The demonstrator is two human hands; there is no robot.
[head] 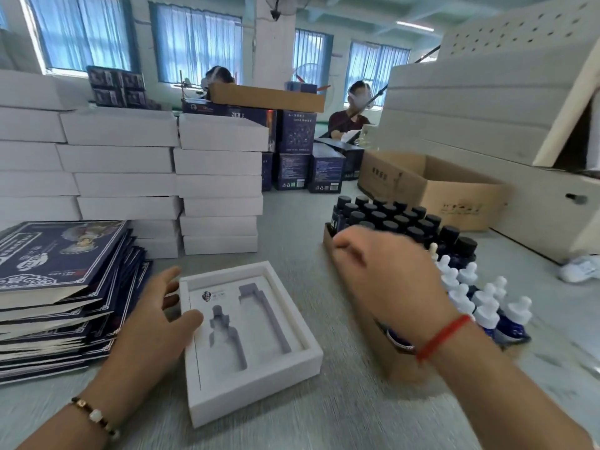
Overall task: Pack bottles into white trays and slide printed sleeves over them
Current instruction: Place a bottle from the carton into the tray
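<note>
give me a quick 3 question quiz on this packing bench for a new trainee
1. True or false: the white tray in front of the person already holds a bottle.
2. Which hand touches the tray? A) left hand B) right hand C) both
3. Fill in: the stack of printed sleeves lies to the tray's ____ side.

Key
1. False: both shaped cut-outs are empty.
2. A: the left hand rests at the tray's left edge, thumb on the insert; the right hand reaches toward the black-capped bottles in the cardboard holder.
3. Left.
</note>
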